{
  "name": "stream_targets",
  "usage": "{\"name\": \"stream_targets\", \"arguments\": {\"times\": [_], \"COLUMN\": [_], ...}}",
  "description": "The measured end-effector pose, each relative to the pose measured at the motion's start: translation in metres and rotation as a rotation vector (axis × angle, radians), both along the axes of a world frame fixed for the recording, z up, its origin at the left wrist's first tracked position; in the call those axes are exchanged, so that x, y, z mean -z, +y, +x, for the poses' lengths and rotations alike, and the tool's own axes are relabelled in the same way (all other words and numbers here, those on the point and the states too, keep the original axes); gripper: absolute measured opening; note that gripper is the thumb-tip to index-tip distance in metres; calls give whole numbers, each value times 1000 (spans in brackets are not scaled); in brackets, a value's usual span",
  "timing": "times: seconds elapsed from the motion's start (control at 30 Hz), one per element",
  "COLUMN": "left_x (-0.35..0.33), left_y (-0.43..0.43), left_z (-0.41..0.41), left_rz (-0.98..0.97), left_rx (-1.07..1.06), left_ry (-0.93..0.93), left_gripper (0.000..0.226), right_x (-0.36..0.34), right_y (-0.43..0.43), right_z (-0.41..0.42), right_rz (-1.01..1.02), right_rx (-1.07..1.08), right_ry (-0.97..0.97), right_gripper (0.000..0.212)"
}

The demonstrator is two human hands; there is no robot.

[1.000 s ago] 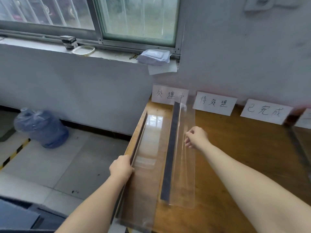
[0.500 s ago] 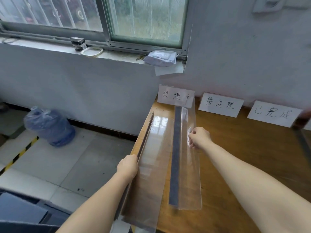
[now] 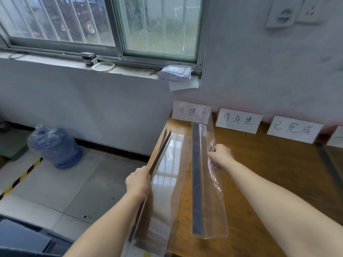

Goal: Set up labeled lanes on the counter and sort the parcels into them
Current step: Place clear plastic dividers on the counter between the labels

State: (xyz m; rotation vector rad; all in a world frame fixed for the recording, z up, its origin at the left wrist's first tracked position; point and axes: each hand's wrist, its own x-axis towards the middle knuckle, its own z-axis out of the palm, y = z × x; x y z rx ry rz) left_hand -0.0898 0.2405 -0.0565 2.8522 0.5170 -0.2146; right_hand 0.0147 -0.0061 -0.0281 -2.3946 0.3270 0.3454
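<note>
We hold two clear dividers, one in each hand, along the left end of the wooden surface (image 3: 269,173). Nearest us, our left hand (image 3: 138,183) closes its grip on the outer edge of the left divider (image 3: 167,182), a long clear sheet with a dark strip on its far-left side. The sheet hangs partly past the surface's left edge, so we judge the hand is there to keep it from tipping to the floor while we line it up.

Farther in, our right hand (image 3: 220,155) pinches the upright wall of the right divider (image 3: 206,191), fingers curled shut on the clear plastic. This divider has a dark strip running down its length, and its near end reaches back toward us well below the grip, while its far end runs up to the cards. The grip sits in the far half of the piece, so most of the length trails toward us.

The two dividers lie side by side with a narrow lane between them, pointing at the first label (image 3: 191,112) propped against the wall. We judge they are held this way to frame that lane under its card. Two more labels, the second (image 3: 238,120) and the third (image 3: 293,129), stand to the right along the wall, their lanes not yet walled. No parcels show on the surface here; a wrapped packet (image 3: 174,72) rests on the window sill beyond.
</note>
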Motion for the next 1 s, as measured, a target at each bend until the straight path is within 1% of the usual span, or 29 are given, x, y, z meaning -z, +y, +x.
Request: {"name": "stream_targets", "arguments": {"times": [0.07,0.17,0.23,0.3,0.33,0.4,0.47,0.53,0.73,0.8,0.9,1.0], "left_x": [-4,-10,-15,-17,-17,-14,-8,2,21,21,27,36], "left_y": [2,1,-7,-21,-30,-53,-78,-103,-166,-181,-196,-201], "left_z": [0,-1,3,10,14,19,21,20,24,25,25,24], "left_rz": [-9,-87,-165,-288,-374,-544,-634,-686,-647,-673,-696,-601], "left_rx": [-34,-82,-101,-110,-105,-63,-14,27,189,233,305,401], "left_ry": [-32,-98,-135,-166,-187,-195,-162,-131,-54,20,212,372], "left_gripper": [16,28,22,11,13,27,35,33,17,22,33,39], "right_x": [-1,-7,-10,-15,-17,-19,-22,-22,-24,-23,-15,-7], "right_y": [0,-3,-9,-19,-25,-40,-56,-72,-113,-121,-128,-127], "right_z": [-1,-3,-4,-9,-11,-16,-24,-32,-53,-58,-62,-68], "right_rz": [-6,-9,-57,-116,-140,-154,-153,-119,-30,-34,-91,-144], "right_rx": [13,32,26,17,19,34,45,64,161,183,164,103], "right_ry": [10,6,-25,-34,-35,-35,-27,-19,3,9,24,74], "right_gripper": [19,19,21,19,16,13,13,14,10,9,13,14]}}
